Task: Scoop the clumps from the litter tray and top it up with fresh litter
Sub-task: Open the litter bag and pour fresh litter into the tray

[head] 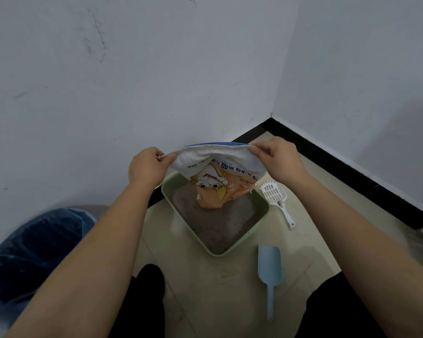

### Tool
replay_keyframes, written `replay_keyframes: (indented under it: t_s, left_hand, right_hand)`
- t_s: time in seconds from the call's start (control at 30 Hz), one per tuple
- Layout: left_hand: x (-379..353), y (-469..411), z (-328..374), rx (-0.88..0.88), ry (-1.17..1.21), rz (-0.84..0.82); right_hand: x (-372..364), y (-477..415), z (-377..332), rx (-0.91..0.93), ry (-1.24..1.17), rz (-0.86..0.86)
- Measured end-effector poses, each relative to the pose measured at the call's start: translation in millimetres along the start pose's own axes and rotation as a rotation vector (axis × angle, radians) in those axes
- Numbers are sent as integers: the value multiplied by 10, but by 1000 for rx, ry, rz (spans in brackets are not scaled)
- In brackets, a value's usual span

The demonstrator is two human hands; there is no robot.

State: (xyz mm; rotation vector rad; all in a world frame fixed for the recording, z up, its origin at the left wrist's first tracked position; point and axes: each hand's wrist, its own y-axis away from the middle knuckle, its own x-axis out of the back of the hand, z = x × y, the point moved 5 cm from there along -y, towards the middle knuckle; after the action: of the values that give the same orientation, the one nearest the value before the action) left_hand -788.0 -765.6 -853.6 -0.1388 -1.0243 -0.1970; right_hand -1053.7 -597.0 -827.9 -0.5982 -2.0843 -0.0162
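Observation:
An orange and white litter bag [217, 174] hangs upside down over the pale green litter tray [260, 226], its mouth down near the grey litter [220, 223]. My left hand [147, 167] pinches the bag's upturned bottom edge at the left corner. My right hand [279, 159] pinches the same edge at the right corner. A white slotted scoop [276, 198] lies on the floor right of the tray. A light blue solid scoop [270, 269] lies in front of the tray's right corner.
A bin lined with a blue plastic bag [34, 250] stands at the lower left. White walls meet in a corner behind the tray, with a black skirting [340, 162] along the right wall. My dark-clothed knees show at the bottom over the beige tiled floor [205, 289].

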Motion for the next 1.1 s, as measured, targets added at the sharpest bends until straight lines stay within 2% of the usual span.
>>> replay_keyframes:
  t_s: [0.2,0.27,0.37,0.5,0.73,0.97,1.1]
  left_hand:
    - [175,-114,225,-157,313,106]
    - [206,-161,272,-183,379,118]
    - [192,-210,247,-201,365,95]
    - [273,-217,269,-275,245,175]
    - [258,-140,502,-375,343,143]
    - [184,-178,417,-267,461,112]
    - [157,-206,435,-241,528,102]
  right_hand:
    - [106,124,42,-98,-157,91]
    - [90,143,56,-125,-188,65]
    - [62,200,95,-82,-143,39]
    - [43,280,174,-53,-91,45]
    - [-20,298,235,-65,17,65]
    - [82,317,258,-92,28,169]
    - [43,335,260,-96,66,152]
